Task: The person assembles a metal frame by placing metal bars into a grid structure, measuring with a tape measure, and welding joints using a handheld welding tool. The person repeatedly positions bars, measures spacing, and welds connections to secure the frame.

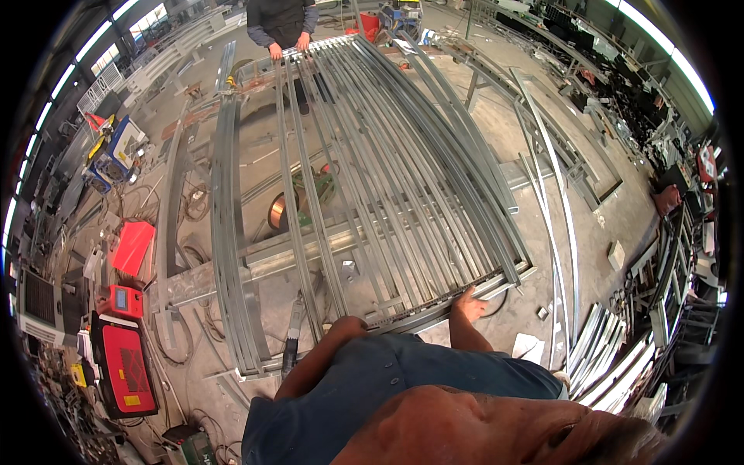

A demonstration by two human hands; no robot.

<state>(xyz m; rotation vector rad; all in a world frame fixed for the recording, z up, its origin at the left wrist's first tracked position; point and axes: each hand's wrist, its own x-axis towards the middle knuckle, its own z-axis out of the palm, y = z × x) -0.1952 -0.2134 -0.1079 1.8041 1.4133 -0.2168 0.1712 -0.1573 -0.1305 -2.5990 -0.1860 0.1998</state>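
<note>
A long metal frame [403,209] of many parallel silver bars lies in front of me on a steel support. At its near end, my left hand [351,325] is closed on the end rail [411,315], its back rounded and most fingers hidden. Farther right along that rail, my right hand [467,305] grips close to the frame's near right corner, thumb side up. The bars sit close together on the right and wider apart on the left. Across the frame, a co-worker [283,23] in dark clothes has both hands on the far end.
Left of the frame lie long steel profiles [227,232] and a black-handled angle grinder [294,329]. A red-and-black machine [125,364] and a red panel [132,248] stand farther left. A copper-coloured wire spool [277,211] shows beneath the bars. Metal strips [597,349] are piled at right.
</note>
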